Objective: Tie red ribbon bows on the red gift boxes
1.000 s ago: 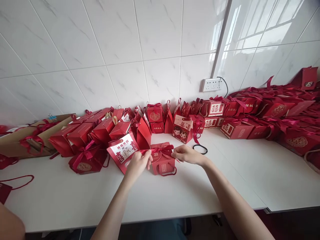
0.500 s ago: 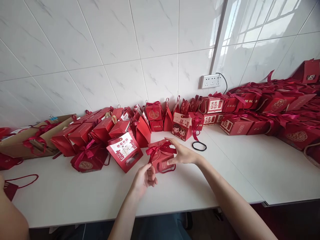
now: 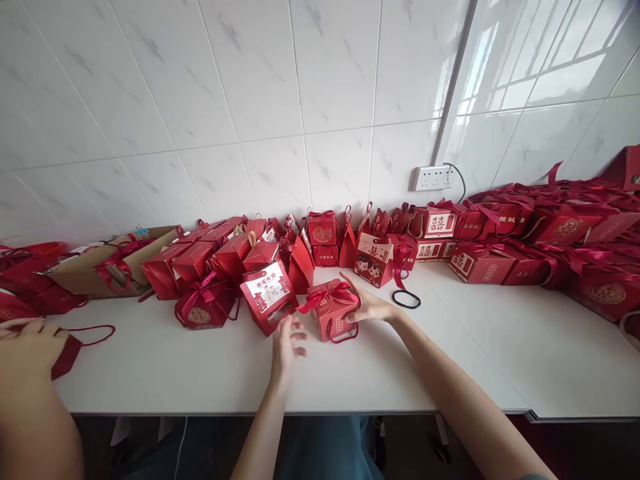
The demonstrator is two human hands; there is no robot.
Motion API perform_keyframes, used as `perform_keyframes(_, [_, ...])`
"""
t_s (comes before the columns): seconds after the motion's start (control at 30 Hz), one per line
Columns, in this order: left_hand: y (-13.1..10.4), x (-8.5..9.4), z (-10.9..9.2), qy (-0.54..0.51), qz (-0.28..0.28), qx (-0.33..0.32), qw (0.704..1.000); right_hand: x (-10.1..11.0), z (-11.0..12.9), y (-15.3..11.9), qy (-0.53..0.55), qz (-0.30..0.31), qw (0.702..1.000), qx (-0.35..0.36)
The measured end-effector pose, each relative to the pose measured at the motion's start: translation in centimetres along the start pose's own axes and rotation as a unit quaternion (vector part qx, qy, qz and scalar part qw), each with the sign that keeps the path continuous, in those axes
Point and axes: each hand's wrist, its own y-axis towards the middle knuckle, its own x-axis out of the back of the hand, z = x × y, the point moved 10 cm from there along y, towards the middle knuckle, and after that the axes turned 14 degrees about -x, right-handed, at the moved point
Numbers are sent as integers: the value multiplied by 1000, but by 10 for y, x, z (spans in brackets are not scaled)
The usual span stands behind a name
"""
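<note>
A red gift box point(image 3: 333, 319) tied with a red ribbon bow stands on the white table, a twisted red cord loop hanging at its front. My right hand point(image 3: 367, 303) grips its right side, thumb at the front and fingers reaching over the back. My left hand point(image 3: 289, 343) is just left of this box, empty, with its fingers apart. Behind my left fingertips leans a red box with a white printed front point(image 3: 269, 293) and a cut-out window. A dark red hexagonal box with a bow point(image 3: 204, 307) sits further left.
Rows of red gift boxes point(image 3: 325, 233) line the tiled wall, piled high at the right point(image 3: 565, 220). A black hair band point(image 3: 406, 299) lies on the table point(image 3: 450, 360). At the left, another person's hand point(image 3: 30, 347) holds a dark red corded box point(image 3: 67, 357). A power strip point(image 3: 434, 178) is on the wall.
My left hand has come off the ribboned box and moved left, its fingers spreading. My right hand stays on the box. The view has shifted, and more of the other person's hand shows.
</note>
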Motion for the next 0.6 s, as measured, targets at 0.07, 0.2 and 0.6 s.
perform_keyframes(0.07, [5, 2, -11, -2, 4, -10, 1000, -7, 5, -2, -3, -7, 1000, 4])
perform_keyframes(0.2, [-4, -1, -38, -2, 30, -52, 998, -21, 26, -19, -36, -60, 997, 35])
perform_keyframes(0.6, [-132, 10, -164, 173, -89, -484, 853, -64, 118, -122, -213, -226, 905, 291])
